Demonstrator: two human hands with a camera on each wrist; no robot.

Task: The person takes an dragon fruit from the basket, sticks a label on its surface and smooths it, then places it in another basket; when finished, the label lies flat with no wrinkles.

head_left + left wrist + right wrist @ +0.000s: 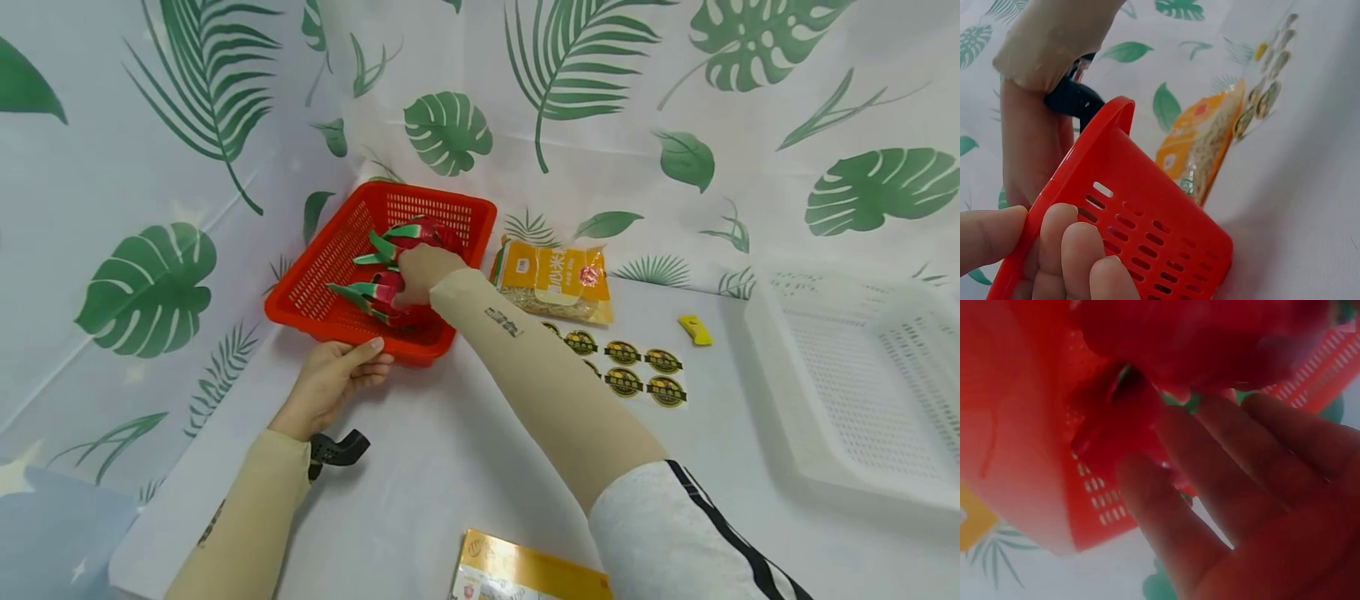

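A red plastic basket [288, 310] stands at the back left with red dragon fruits in it. My left hand [326, 383] grips its front rim, thumb on one side and fingers on the slotted wall [1147, 231]. My right hand [427, 268] reaches into the basket, between a rear dragon fruit [444, 236] and a front dragon fruit [384, 290] with green leaf tips. In the right wrist view the fingers [1210, 469] are stretched out right at a dragon fruit [1210, 344]; the thumb is hidden.
A yellow grain bag [558, 279] lies right of the basket, with a sheet of round stickers [622, 381] before it. Further right are a small yellow packet [695, 330] and a white basket [817, 417]. A gold and white box [532, 575] sits at the near edge.
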